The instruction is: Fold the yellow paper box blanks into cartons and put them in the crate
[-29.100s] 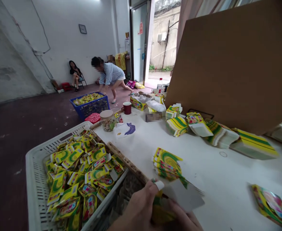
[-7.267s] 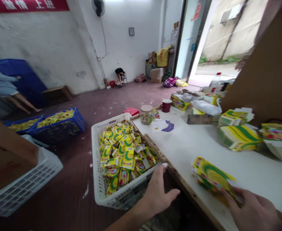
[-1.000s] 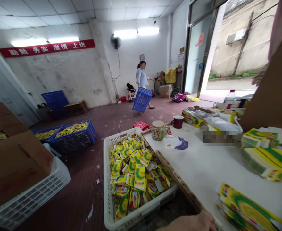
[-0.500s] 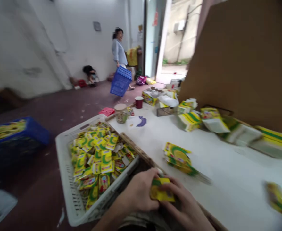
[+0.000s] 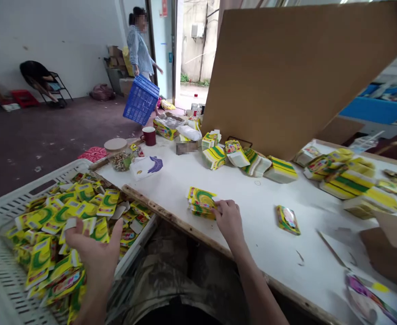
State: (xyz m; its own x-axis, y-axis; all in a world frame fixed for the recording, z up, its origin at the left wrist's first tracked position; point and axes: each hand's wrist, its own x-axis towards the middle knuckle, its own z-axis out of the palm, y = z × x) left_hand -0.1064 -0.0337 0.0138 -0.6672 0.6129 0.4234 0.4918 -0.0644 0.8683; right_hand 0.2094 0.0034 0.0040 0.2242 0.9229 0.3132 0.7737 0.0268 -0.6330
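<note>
My left hand (image 5: 95,250) reaches over the white crate (image 5: 2,208) at my left, its fingers curled on a yellow-green folded carton (image 5: 83,224) above the heap of the same cartons (image 5: 66,212). On the white table (image 5: 252,212), the fingers of my right hand (image 5: 228,219) rest on a small stack of flat yellow-green cartons (image 5: 201,201) near the front edge. A single flat carton (image 5: 287,219) lies a little to the right of that hand.
Bundles of flat cartons (image 5: 246,158) line the table's back under a big tilted cardboard sheet (image 5: 286,67). A red mug (image 5: 149,136), a jar (image 5: 117,153) and a paper (image 5: 146,165) stand at the far left end. A person (image 5: 139,45) carries a blue crate (image 5: 140,99) near the door.
Half a second ago both hands held one folded carton in front of me. Now the left hand is over the crate with a carton and the right has reached to the stack.
</note>
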